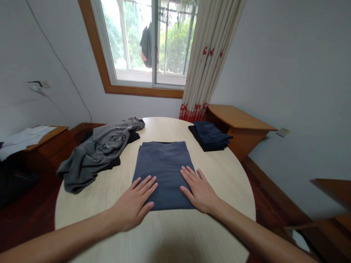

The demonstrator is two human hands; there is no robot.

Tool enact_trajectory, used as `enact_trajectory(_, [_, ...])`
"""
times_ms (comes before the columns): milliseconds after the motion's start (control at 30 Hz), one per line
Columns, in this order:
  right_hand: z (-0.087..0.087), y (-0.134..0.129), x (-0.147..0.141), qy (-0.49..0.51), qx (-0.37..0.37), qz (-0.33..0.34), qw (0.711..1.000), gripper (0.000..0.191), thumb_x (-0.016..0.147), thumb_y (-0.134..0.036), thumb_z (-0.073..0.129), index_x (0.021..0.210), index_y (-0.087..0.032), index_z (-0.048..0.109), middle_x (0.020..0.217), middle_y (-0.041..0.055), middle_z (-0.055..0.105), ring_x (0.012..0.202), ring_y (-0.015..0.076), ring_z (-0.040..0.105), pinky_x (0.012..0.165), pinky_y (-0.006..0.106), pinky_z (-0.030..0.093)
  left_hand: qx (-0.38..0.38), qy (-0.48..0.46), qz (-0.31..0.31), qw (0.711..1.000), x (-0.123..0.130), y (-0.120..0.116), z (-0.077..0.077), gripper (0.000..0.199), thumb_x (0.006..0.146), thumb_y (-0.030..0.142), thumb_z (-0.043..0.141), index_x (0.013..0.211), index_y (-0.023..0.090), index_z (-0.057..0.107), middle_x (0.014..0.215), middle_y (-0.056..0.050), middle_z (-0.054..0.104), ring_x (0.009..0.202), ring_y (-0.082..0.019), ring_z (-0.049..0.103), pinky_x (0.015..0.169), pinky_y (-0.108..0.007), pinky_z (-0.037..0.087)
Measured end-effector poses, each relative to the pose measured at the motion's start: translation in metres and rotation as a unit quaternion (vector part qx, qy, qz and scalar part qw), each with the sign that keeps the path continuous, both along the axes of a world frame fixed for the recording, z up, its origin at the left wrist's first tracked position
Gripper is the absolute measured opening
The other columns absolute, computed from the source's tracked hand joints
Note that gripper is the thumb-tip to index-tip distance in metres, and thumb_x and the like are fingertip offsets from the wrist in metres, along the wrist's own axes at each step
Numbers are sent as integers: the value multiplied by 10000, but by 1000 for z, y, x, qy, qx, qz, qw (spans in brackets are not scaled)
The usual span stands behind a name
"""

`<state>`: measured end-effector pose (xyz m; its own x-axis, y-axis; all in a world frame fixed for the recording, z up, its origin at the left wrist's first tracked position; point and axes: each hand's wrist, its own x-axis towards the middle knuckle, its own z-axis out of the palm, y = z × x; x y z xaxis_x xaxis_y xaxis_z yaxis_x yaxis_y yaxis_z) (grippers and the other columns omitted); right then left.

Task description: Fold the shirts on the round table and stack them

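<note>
A dark blue-grey garment [166,164], folded into a flat rectangle, lies in the middle of the round table [219,175]. What kind of garment it is, I cannot tell. My left hand [134,202] rests on its near left edge, fingers stretched out and thumb apart. On the near right side, my right hand [199,190] lies flat with its fingers spread over the cloth. Neither hand grips anything. Both palms face down, and part of the garment's side edges is hidden beneath them.
A rumpled grey garment with dark print [101,149] lies at the table's left edge over black cloth. Folded navy and black clothes [210,133] sit at the back right. Beyond stand a wooden cabinet [241,117], a curtain [210,62] and a window. A small cabinet stands left.
</note>
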<state>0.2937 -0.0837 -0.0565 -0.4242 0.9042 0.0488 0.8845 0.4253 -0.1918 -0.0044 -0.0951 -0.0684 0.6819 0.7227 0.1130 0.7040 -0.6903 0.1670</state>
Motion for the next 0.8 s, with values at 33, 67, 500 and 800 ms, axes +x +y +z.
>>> enact_trajectory(33, [4,7,-1,0,0,0,1000,633,1036,-473,350,1572,-138,370,1637,126,292,1536,297,244,1236,595,159,-6,-4,3,1000,1,9,5,582,1056,488,310,1582,243,360,1647,-57,307,1532,-246,266,1245,-483,212])
enact_trajectory(67, [8,17,-5,3,3,1,1000,627,1039,-470,343,1568,-135,377,1636,125,298,1538,289,241,1238,588,156,-8,-9,9,1000,6,21,10,588,1054,500,303,1577,240,370,1649,-55,304,1535,-243,258,1248,-483,204])
enact_trajectory(500, [-11,154,17,58,-17,-135,989,597,1060,-400,297,1595,-134,304,1659,115,260,1546,251,219,1246,541,164,-54,-20,178,982,-19,180,-5,669,1012,491,238,1593,172,325,1669,-106,242,1552,-262,193,1239,-510,177])
enact_trajectory(800, [-26,73,72,202,71,130,968,489,969,-223,415,1426,-246,585,1581,97,437,1485,247,366,1214,523,299,-35,-49,-3,998,-69,74,4,541,989,240,327,1511,242,469,1630,-75,356,1538,-254,249,1241,-567,163])
